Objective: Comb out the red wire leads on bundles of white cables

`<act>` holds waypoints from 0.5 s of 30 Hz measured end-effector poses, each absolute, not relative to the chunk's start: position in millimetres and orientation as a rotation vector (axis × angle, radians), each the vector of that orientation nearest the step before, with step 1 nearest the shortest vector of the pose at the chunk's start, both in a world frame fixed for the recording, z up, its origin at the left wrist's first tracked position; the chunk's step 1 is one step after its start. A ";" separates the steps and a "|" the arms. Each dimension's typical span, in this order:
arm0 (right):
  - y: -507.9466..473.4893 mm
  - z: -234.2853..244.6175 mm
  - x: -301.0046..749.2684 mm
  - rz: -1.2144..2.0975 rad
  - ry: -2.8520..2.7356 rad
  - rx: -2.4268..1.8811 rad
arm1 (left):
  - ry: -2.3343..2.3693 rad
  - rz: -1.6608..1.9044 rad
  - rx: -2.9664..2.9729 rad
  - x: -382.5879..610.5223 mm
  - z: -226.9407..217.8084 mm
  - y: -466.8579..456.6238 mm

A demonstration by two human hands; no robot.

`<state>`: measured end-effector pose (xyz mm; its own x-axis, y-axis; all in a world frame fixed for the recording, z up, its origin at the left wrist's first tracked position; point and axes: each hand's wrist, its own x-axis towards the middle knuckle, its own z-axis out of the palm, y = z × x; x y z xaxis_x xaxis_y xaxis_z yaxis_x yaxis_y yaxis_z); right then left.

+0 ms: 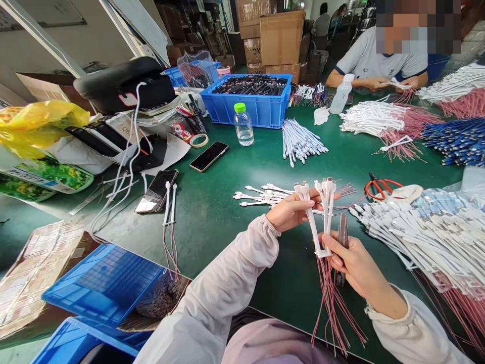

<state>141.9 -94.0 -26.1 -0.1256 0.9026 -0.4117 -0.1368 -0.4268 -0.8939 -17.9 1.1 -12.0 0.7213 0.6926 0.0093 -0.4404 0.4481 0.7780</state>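
My left hand (pixel 290 211) and my right hand (pixel 354 265) hold a small bunch of white USB cables (pixel 316 217) upright in front of me. Their connectors point up, and thin red wires (pixel 333 308) hang below. My left fingers wrap the upper cables, and my right hand pinches the lower part. A narrow grey metal piece (pixel 343 237), perhaps a comb or clamp, stands in my right hand, partly hidden by my fingers. Loose white cable ends (pixel 261 197) lie on the green mat just beyond my left hand.
Red-handled scissors (pixel 381 188) and a large heap of white cables (pixel 428 237) lie to the right. Further off stand a blue crate (pixel 246 101), phones, and a water bottle. A co-worker at the far side handles cables (pixel 394 85). Blue trays sit at lower left.
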 end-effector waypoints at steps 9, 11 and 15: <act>-88.7 -28.3 148.9 1.720 -0.726 -1.278 | 0.266 0.692 0.897 -25.0 -11.6 2.8; -87.5 -28.4 150.1 1.748 -0.682 -1.239 | 0.218 0.670 0.903 -26.1 -13.3 2.7; -86.8 -30.5 152.3 1.847 -0.607 -1.174 | 0.212 0.674 0.924 -24.2 -23.6 3.0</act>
